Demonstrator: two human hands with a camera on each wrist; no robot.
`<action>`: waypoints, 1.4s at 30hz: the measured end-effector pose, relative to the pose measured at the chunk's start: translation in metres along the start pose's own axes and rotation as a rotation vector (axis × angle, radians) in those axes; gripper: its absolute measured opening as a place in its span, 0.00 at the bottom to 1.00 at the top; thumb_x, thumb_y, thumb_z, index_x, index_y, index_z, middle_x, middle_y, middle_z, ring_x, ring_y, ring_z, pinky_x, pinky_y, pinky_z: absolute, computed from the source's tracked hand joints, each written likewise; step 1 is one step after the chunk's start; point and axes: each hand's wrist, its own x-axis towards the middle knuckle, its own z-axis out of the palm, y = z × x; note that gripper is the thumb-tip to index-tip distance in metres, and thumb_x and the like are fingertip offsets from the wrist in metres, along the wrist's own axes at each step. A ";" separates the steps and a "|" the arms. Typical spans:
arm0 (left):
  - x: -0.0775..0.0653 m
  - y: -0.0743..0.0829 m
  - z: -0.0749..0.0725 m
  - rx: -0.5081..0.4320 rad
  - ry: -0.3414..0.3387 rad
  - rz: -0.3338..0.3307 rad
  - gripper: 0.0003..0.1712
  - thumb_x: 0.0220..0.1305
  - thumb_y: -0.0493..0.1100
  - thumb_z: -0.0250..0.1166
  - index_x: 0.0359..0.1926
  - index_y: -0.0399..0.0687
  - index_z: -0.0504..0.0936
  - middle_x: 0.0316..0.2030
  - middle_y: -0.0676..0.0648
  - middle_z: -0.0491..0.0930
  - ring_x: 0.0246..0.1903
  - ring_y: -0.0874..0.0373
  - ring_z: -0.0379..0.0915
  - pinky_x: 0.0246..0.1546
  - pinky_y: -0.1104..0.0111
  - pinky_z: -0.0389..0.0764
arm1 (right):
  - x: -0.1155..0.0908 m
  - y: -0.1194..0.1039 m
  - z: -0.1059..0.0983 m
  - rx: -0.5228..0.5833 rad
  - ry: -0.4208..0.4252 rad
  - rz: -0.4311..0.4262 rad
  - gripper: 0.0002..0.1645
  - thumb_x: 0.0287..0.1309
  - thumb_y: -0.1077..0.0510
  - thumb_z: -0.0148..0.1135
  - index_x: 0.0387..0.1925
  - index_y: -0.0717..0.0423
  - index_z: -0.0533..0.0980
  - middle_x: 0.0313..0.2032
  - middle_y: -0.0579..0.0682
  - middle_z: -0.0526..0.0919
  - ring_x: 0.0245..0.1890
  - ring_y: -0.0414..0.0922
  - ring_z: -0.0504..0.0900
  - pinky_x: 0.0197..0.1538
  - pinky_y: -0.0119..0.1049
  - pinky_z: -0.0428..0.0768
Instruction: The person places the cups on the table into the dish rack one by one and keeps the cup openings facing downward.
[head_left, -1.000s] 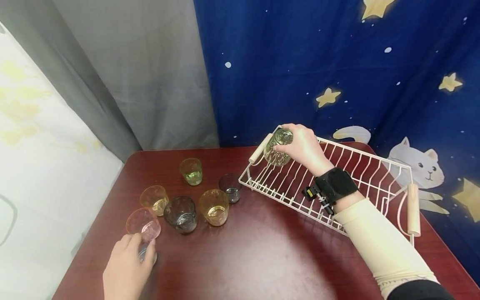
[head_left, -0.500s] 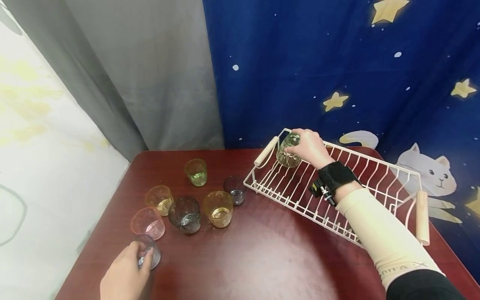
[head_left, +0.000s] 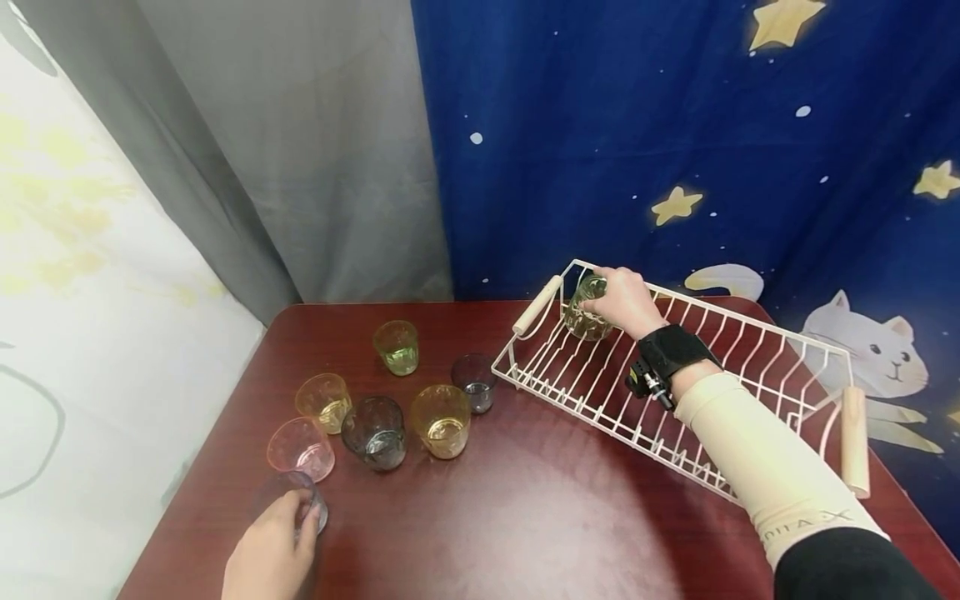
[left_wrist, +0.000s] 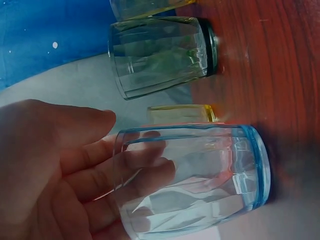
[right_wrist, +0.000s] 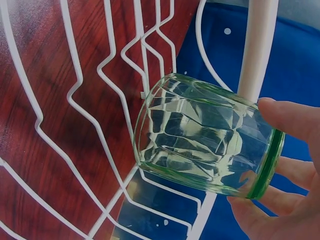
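My right hand (head_left: 624, 300) grips a green-tinted glass (right_wrist: 200, 135) by its thick base, thumb on one side and fingers on the other. This glass is upside down, its rim at the wires of the white dish rack (head_left: 600, 417), by the rack's left end. At the table's front left, my left hand (head_left: 273, 546) is at a bluish clear glass (left_wrist: 255, 170) that stands upright. In the left wrist view its loosely bent fingers (left_wrist: 155, 172) show behind the glass, and the thumb is apart from it.
Upright glasses stand on the left half of the table: pink (head_left: 302, 450), dark grey (head_left: 375, 433), amber (head_left: 441, 421), pale yellow (head_left: 324, 402), green (head_left: 397, 347) and a dark one (head_left: 475, 383) close to the rack's corner. Wooden handles (head_left: 537, 306) top the rack's ends. Curtains hang behind.
My right hand has lowered the green glass into the rack's left end. The left hand has shifted about the bluish glass, its fingers now farther along its side. The view has turned slightly left.
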 end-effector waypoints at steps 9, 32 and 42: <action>-0.001 0.002 0.005 0.035 0.033 0.003 0.16 0.58 0.38 0.63 0.48 0.36 0.80 0.42 0.34 0.84 0.41 0.34 0.81 0.39 0.43 0.80 | -0.001 0.006 0.004 0.020 -0.042 0.044 0.42 0.52 0.53 0.68 0.66 0.65 0.66 0.63 0.73 0.68 0.66 0.68 0.64 0.68 0.59 0.66; 0.001 -0.001 0.006 0.064 0.114 0.100 0.13 0.52 0.32 0.67 0.41 0.38 0.79 0.37 0.40 0.85 0.32 0.36 0.82 0.33 0.46 0.79 | 0.005 0.009 0.011 0.062 -0.061 0.092 0.46 0.52 0.49 0.68 0.70 0.57 0.62 0.69 0.68 0.64 0.68 0.66 0.63 0.64 0.61 0.69; 0.002 -0.002 0.014 0.064 0.300 0.238 0.15 0.45 0.28 0.68 0.38 0.34 0.77 0.30 0.39 0.83 0.30 0.39 0.80 0.32 0.47 0.77 | 0.005 0.001 0.005 0.092 -0.078 0.100 0.47 0.55 0.47 0.66 0.71 0.59 0.59 0.69 0.70 0.60 0.70 0.68 0.58 0.69 0.62 0.62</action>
